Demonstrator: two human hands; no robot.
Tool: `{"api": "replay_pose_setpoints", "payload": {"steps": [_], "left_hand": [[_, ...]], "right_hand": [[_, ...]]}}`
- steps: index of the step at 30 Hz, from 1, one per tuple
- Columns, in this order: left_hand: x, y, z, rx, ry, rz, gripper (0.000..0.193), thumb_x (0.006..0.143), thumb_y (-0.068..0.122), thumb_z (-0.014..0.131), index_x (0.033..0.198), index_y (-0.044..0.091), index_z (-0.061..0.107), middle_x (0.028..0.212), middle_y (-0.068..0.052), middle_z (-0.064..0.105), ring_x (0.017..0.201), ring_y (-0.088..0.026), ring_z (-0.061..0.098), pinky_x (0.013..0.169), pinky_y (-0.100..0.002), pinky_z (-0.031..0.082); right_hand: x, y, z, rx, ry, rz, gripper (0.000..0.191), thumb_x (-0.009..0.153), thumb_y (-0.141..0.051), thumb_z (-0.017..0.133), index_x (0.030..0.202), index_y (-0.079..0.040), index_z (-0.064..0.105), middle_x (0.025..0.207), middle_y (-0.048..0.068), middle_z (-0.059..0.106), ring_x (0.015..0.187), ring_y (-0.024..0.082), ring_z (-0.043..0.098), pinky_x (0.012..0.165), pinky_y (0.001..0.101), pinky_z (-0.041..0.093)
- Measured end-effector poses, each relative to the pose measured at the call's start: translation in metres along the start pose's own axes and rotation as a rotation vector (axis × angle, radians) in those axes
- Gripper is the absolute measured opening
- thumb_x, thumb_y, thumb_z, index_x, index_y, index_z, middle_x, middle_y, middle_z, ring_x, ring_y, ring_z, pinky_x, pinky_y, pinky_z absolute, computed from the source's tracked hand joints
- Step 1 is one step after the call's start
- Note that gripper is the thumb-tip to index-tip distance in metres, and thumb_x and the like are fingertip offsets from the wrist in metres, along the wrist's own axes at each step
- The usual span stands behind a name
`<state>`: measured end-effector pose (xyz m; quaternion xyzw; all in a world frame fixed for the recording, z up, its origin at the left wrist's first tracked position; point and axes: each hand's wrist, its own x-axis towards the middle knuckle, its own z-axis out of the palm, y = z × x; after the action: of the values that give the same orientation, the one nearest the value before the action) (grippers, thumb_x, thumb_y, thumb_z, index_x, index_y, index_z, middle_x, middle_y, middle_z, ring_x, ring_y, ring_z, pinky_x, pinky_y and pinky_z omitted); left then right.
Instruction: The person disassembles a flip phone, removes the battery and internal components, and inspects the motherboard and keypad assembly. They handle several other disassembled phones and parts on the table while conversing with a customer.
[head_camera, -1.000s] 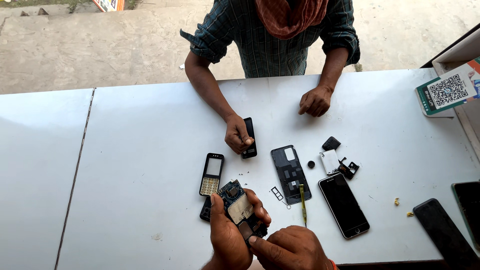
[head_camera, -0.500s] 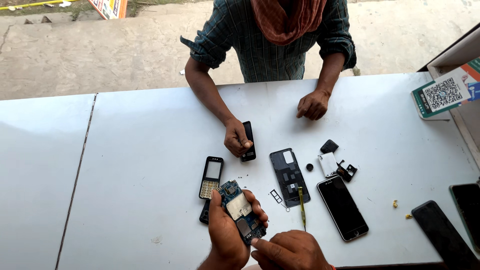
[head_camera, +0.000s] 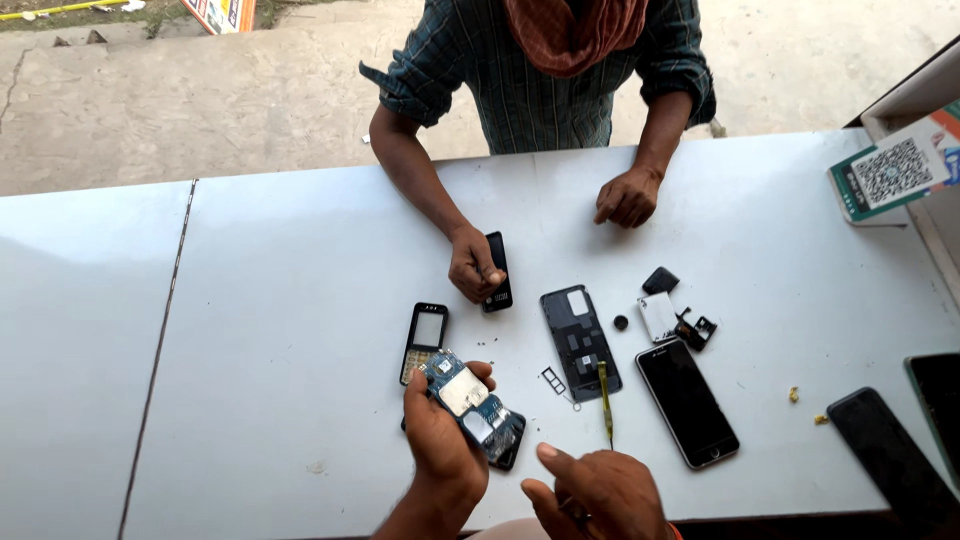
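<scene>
My left hand (head_camera: 442, 440) grips an opened small phone (head_camera: 472, 405) with its blue circuit board and metal shields facing up, held just above the white table (head_camera: 280, 330). My right hand (head_camera: 598, 492) hovers to its right near the table's front edge, fingers loosely spread and holding nothing I can see. A black keypad front cover (head_camera: 424, 342) lies just beyond the held phone. A thin screwdriver (head_camera: 605, 397) lies between my hands and an opened phone back (head_camera: 580, 340).
Across the table a person leans in, one hand (head_camera: 474, 266) on a small black phone (head_camera: 497, 271), the other hand (head_camera: 626, 195) resting as a fist. A black smartphone (head_camera: 687, 400), small loose parts (head_camera: 672, 310), another dark phone (head_camera: 888, 455) and a printed card stand (head_camera: 885, 178) lie to the right.
My right hand has drawn back from the held phone toward the front edge. My left hand keeps the phone in about the same place. The person opposite has hardly moved.
</scene>
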<state>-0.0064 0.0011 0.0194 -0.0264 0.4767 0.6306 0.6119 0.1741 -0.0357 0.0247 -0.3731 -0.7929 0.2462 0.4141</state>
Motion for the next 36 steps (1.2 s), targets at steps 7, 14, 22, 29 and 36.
{"api": "replay_pose_setpoints", "payload": {"steps": [7, 14, 22, 29, 36], "left_hand": [[0.035, -0.025, -0.021, -0.076, 0.124, 0.007, 0.058, 0.102, 0.053, 0.029, 0.107, 0.006, 0.062, 0.095, -0.012, 0.068, 0.086, -0.02, 0.062, 0.074, -0.034, 0.054], [0.042, -0.035, -0.034, -0.005, 0.119, -0.111, 0.069, 0.101, 0.062, 0.027, 0.109, 0.006, 0.065, 0.09, -0.011, 0.067, 0.082, -0.022, 0.061, 0.068, -0.035, 0.052], [0.044, -0.038, -0.012, 0.16, 0.148, -0.204, 0.07, 0.099, 0.068, 0.028, 0.106, 0.006, 0.059, 0.075, -0.012, 0.061, 0.07, -0.024, 0.065, 0.059, -0.038, 0.05], [0.047, -0.041, -0.012, 0.224, 0.151, -0.298, 0.072, 0.095, 0.07, 0.027, 0.101, 0.006, 0.06, 0.057, -0.006, 0.052, 0.051, -0.024, 0.059, 0.049, -0.038, 0.047], [0.048, -0.047, -0.022, 0.251, 0.062, -0.277, 0.075, 0.093, 0.071, 0.026, 0.101, 0.004, 0.06, 0.057, -0.006, 0.054, 0.051, -0.023, 0.063, 0.046, -0.037, 0.049]], "right_hand": [[-0.01, 0.01, 0.007, -0.07, 0.027, 0.001, 0.031, 0.078, -0.016, 0.091, 0.107, -0.014, 0.081, 0.045, -0.001, 0.054, 0.036, 0.014, 0.055, 0.037, 0.0335, 0.04], [-0.016, 0.037, 0.016, 0.072, -0.214, 0.273, 0.02, 0.082, -0.025, 0.095, 0.094, -0.016, 0.082, 0.061, -0.002, 0.07, 0.051, 0.01, 0.074, 0.047, 0.0247, 0.055], [-0.042, 0.116, 0.031, 0.558, -0.373, 0.962, 0.046, 0.084, -0.035, 0.078, 0.119, -0.004, 0.074, 0.077, 0.006, 0.07, 0.073, 0.014, 0.065, 0.072, 0.0276, 0.05], [-0.063, 0.138, 0.047, 0.652, -0.262, 1.045, 0.043, 0.088, -0.03, 0.076, 0.117, 0.001, 0.07, 0.09, 0.01, 0.073, 0.077, 0.015, 0.066, 0.077, 0.0302, 0.054], [-0.054, 0.131, 0.038, 0.762, -0.306, 0.987, 0.043, 0.089, -0.024, 0.075, 0.127, -0.003, 0.068, 0.095, 0.01, 0.076, 0.09, 0.016, 0.074, 0.086, 0.0303, 0.06]]}}
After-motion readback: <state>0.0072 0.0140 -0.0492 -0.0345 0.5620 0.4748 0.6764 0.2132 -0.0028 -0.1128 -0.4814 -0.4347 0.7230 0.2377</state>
